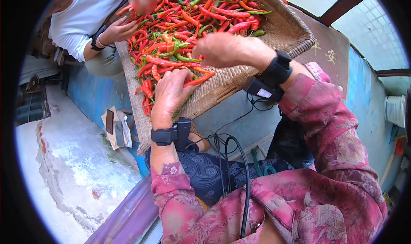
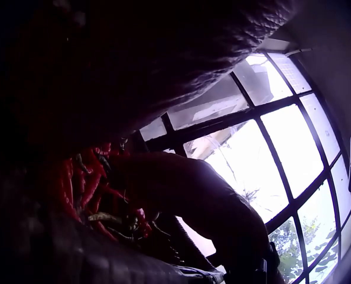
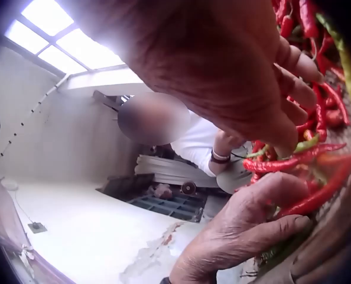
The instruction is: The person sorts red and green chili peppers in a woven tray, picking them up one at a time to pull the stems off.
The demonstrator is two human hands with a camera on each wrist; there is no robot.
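Chili peppers (image 1: 180, 25), red with some green, lie heaped in the woven basket (image 1: 287, 29) in front of me; another person's hand (image 1: 120, 29) works its far left edge. My left hand (image 1: 169, 94) sits at the near rim, fingers curled round one red chili (image 1: 200, 78); my right hand (image 1: 227, 49), just beside it, dips bent fingers into the heap, grip not readable. Judgement: draw single pods out slowly, over the basket, so tangled neighbours do not spill past the rim.
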